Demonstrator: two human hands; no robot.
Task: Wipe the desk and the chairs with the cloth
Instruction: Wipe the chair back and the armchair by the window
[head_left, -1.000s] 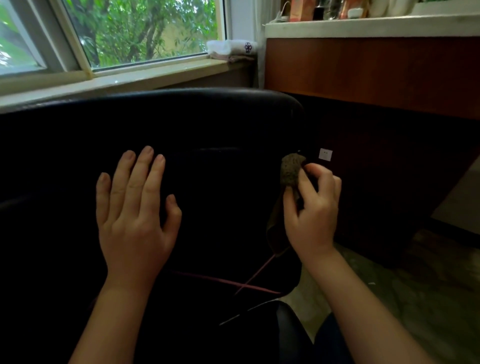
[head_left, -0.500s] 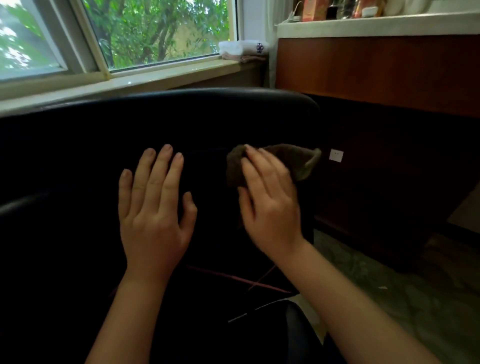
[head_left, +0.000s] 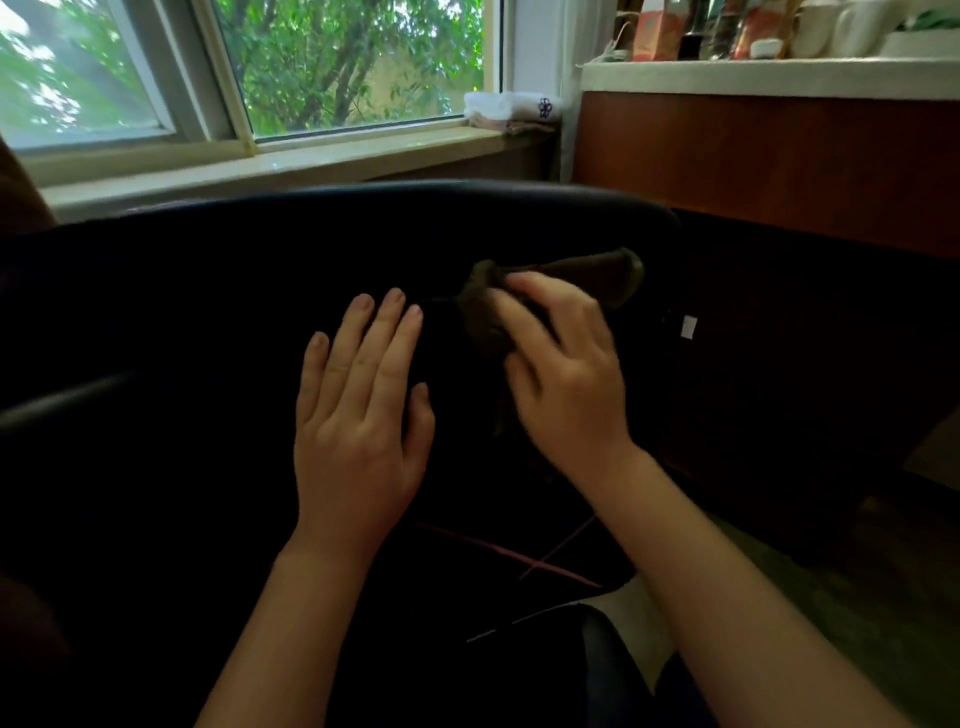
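At the bottom of the view two bare forearms reach forward, and thin pink lines (head_left: 519, 558) cross the dark surface between them. The floor (head_left: 857, 623) shows at four o'clock. Further up, the left hand (head_left: 358, 415) lies flat on the back of the black chair (head_left: 208, 312), fingers straight and together, holding nothing. At two o'clock from it and close by, the right hand (head_left: 566, 374) rests on the brown cloth (head_left: 571, 275), its fingers laid over the fabric and lightly bent. Blur makes it impossible to tell whether they pinch the cloth or only press it. The cloth lies bunched against the chair back near its right edge, one end sticking out past the fingertips toward two o'clock. A small white label (head_left: 689, 327) sits on the dark panel at three o'clock from the cloth. Beyond the chair, at one o'clock, stands the table (head_left: 779, 156) with a reddish wooden side and a pale top carrying bottles and cartons (head_left: 727, 26). At twelve o'clock a folded white towel (head_left: 511, 106) lies on the window sill (head_left: 260, 161), with green trees (head_left: 353, 57) behind the glass.
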